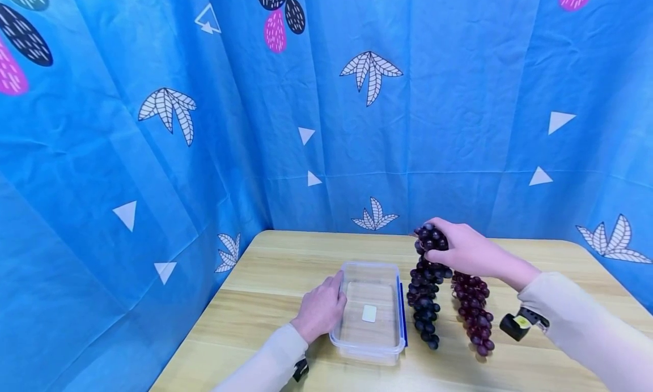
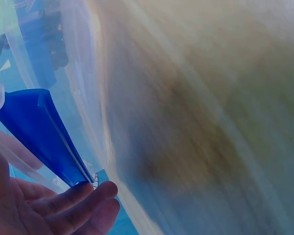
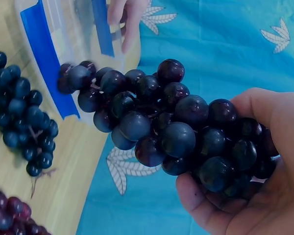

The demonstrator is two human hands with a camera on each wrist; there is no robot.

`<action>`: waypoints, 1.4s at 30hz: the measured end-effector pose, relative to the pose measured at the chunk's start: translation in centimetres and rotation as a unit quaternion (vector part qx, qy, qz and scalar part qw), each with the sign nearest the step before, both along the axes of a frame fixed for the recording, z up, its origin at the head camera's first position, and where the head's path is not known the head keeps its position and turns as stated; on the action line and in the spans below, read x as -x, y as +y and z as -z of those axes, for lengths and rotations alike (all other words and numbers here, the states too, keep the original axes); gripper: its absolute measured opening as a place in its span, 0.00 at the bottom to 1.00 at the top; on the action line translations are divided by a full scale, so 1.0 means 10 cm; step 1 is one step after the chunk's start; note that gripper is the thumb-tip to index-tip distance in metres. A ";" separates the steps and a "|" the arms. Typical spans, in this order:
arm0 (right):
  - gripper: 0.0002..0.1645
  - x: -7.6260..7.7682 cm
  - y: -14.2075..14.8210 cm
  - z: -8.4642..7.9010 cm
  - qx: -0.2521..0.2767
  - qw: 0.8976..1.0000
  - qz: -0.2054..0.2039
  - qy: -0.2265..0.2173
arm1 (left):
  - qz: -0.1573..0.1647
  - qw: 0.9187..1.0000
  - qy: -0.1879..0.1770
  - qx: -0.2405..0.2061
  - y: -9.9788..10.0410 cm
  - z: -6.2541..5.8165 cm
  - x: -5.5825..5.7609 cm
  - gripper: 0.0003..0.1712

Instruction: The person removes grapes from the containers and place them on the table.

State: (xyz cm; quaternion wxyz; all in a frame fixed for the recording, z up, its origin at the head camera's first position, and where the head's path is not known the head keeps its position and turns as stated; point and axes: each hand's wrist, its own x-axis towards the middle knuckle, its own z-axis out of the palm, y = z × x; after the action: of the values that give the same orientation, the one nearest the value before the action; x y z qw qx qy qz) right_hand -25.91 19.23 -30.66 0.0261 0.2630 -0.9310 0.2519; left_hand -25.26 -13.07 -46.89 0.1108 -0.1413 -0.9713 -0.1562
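My right hand (image 1: 461,247) grips a bunch of dark purple grapes (image 3: 137,125) by one end, fingers and thumb curled round it. The bunch is raised at the right of a clear plastic container (image 1: 372,290). A second dark bunch (image 3: 19,107) lies on the table beside the container, partly overlapped by the held one in the head view. To its right is a bunch of red grapes (image 1: 476,318). My left hand (image 1: 322,305) holds the container's left side, its fingers at a blue latch flap (image 2: 44,137). No lid is on the container, and a white label shows through its bottom.
The light wooden table (image 1: 265,301) has its far edge close to a blue patterned curtain (image 1: 357,154), which also hangs along the left. Another blue flap (image 1: 403,315) hangs from the container's right side, close to the grapes.
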 end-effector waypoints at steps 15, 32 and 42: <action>0.40 -0.06 0.52 0.01 -0.040 0.999 0.034 0.012 | 0.000 1.000 -0.003 -0.003 -0.02 0.01 0.02 0.32; 0.45 -0.18 1.03 0.13 -0.081 0.995 0.049 -0.007 | 0.004 1.000 0.010 -0.002 -0.03 0.01 -0.01 0.31; 0.45 -0.23 1.27 0.20 -0.096 0.995 0.040 -0.005 | 0.012 1.000 0.012 -0.001 -0.02 0.00 0.01 0.31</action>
State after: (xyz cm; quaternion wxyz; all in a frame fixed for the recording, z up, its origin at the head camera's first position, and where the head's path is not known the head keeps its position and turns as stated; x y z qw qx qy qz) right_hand -23.56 31.89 -32.65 0.0065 0.2261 -0.9606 0.1616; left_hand -25.34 -13.30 -46.89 0.1211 -0.1547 -0.9679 -0.1566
